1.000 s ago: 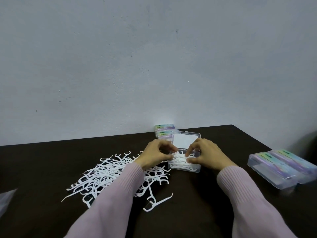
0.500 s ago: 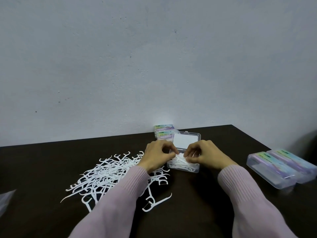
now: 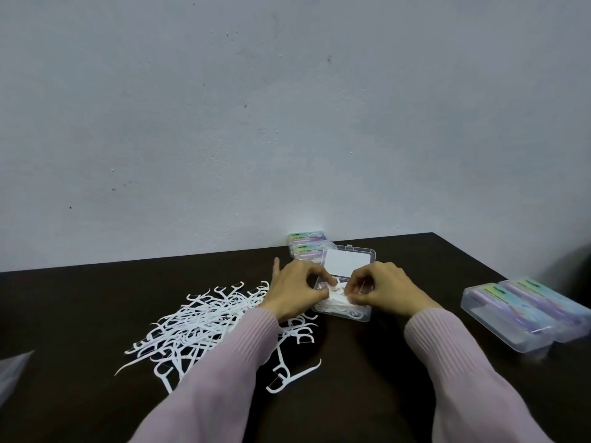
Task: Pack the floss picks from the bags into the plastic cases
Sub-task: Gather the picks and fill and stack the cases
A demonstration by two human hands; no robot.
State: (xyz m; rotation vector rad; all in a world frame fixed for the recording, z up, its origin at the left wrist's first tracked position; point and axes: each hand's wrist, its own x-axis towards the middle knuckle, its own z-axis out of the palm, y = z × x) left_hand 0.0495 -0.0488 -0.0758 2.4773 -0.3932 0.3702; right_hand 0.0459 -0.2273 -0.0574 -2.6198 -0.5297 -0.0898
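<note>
An open clear plastic case (image 3: pixel 358 314) sits mid-table, its lid (image 3: pixel 348 262) tilted back toward the wall, with white floss picks (image 3: pixel 335 302) inside. Over the case's left side, my left hand (image 3: pixel 295 290) has its fingers curled and pinches picks. From the right, my right hand (image 3: pixel 383 290) pinches the same bunch over the case. A loose pile of white floss picks (image 3: pixel 204 324) is spread on the dark table (image 3: pixel 80 314) to the left, partly under my left sleeve.
Two closed cases with coloured labels (image 3: pixel 524 314) lie at the right edge. Two more labelled cases (image 3: pixel 307 244) are stacked against the wall behind the open one. A clear bag corner (image 3: pixel 12 372) shows at far left. A stray pick (image 3: pixel 287 375) lies between my arms.
Both hands lifted slightly off the case and drew their fingertips together over the picks inside. The case and the loose pile stayed put.
</note>
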